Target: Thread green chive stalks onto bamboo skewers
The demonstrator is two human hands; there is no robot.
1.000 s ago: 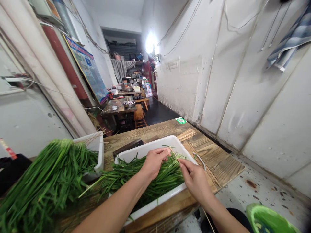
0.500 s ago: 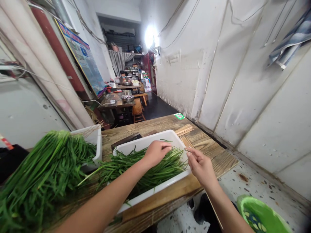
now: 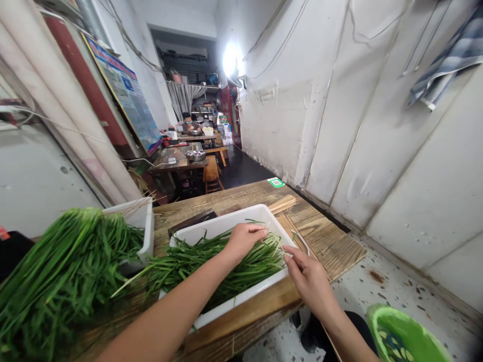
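Observation:
My left hand is over the white plastic tub, with thumb and fingers pinched on a pale chive stem end near the right side of the heap. Long green chives fill the tub, white ends to the right. My right hand is at the tub's right rim, thumb and forefinger closed around a thin bamboo skewer. Its tip points toward the chive ends, and its tail runs back under my right forearm. The fingertips of the two hands are a short distance apart.
A large bunch of chives leans over a second white tub on the left. Loose bamboo skewers lie on the wooden table. A green basin stands on the floor at right. A person sits at a farther table.
My right hand has moved slightly down and left, closer to the chives. My left hand stays nearly in place, and a pale stem end now shows at its fingertips.

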